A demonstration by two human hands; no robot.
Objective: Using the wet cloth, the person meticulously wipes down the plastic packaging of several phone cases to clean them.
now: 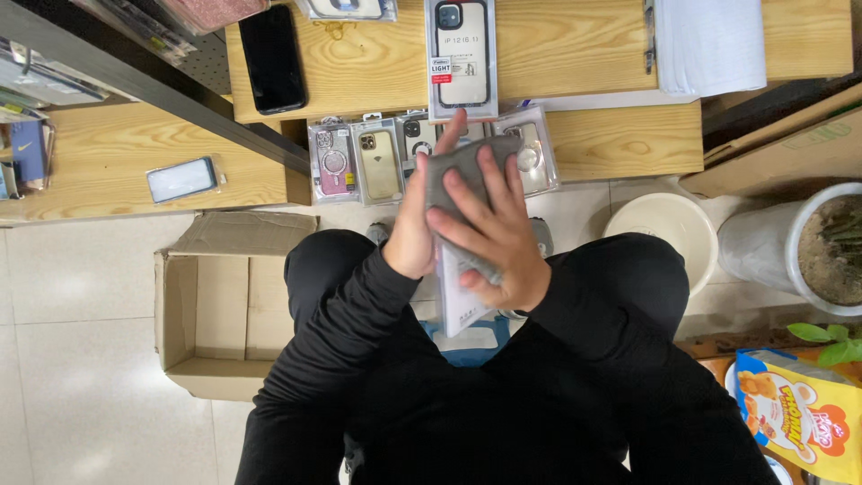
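Note:
My left hand (415, 220) grips the left edge of a clear packaged phone case (460, 301), held over my lap. My right hand (492, 229) lies flat on a grey cloth (462, 166), pressing it against the package's face. Both sleeves are black. Just beyond my hands, several packaged phone cases (377, 162) lie in a row on the low wooden shelf (620, 139). Another packaged case (461, 54) with a white card sits on the upper wooden board.
An open cardboard box (220, 310) stands on the tiled floor at left. A black phone (271, 58) lies on the upper board. A white bucket (669, 229), a white plant pot (799, 247) and a yellow snack bag (804, 413) sit at right.

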